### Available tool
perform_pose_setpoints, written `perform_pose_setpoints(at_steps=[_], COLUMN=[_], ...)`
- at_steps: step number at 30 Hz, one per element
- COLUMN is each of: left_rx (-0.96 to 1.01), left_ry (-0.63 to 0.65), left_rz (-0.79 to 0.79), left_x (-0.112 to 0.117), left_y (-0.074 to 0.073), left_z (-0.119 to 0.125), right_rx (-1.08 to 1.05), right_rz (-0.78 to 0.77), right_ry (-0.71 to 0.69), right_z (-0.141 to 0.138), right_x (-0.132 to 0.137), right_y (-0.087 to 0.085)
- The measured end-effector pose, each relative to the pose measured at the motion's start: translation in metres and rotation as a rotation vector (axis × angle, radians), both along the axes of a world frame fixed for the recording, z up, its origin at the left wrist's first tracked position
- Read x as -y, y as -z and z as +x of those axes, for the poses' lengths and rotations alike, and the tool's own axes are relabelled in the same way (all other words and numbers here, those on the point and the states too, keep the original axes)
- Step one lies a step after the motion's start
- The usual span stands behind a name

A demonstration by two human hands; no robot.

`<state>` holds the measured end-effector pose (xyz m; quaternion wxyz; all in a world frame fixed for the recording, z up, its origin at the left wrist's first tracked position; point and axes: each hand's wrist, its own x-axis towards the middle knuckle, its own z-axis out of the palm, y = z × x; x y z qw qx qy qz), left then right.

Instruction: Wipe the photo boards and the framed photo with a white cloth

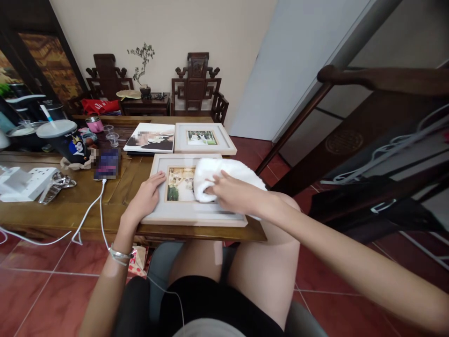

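Observation:
A pale wooden picture frame with a printed photo inside lies flat at the table's front edge. My left hand is closed over its left border, fingers together and thumb hidden. Bunched in my right hand is a white fluffy cloth, pressed on the right part of the photo and glass. The cloth's loose end spreads over the frame's right side and past it. Just behind lie a second framed photo and a white-edged photo board or album, its picture partly blurred out.
On the wooden table to the left are a phone on a white cable, a power strip, a black lidded cup, small clear cups and a pink mug. A wooden chair stands close on the right.

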<state>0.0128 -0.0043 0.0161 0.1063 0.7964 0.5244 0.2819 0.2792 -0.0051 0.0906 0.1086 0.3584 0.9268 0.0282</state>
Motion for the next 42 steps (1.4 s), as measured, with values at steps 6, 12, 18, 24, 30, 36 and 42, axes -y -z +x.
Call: perform_pose_setpoints(at_steps=[6,12,18,24,30,36,42], left_rx=[0.02,0.093,0.128,0.139,0.155,0.17,0.185], left_ry=[0.012,-0.015,-0.015,-0.04,-0.039,-0.007,-0.029], left_rz=[0.018,0.007,-0.017,-0.036,-0.09,-0.079,-0.042], left_x=[0.0,0.006,0.008,0.007,0.009,0.008,0.007], left_y=[0.001,-0.005,-0.009,-0.01,-0.011,-0.009,-0.011], left_z=[0.001,0.003,0.004,0.006,0.008,0.005,0.003], right_rx=[-0.122,-0.244,-0.309,-0.315,-0.282,-0.263,-0.273], right_rz=[-0.295,-0.039,0.162,0.108,-0.008,0.059,0.103], right_ry=[-0.001,0.052,-0.008,-0.124,-0.199,-0.116,-0.118], right_z=[0.015,-0.013,-0.077,-0.116,-0.096,-0.098,-0.104], right_x=[0.046,-0.006,-0.081,-0.092,-0.053,-0.053,-0.054], right_y=[-0.035,-0.01,0.006,0.025,0.017,0.015,0.02])
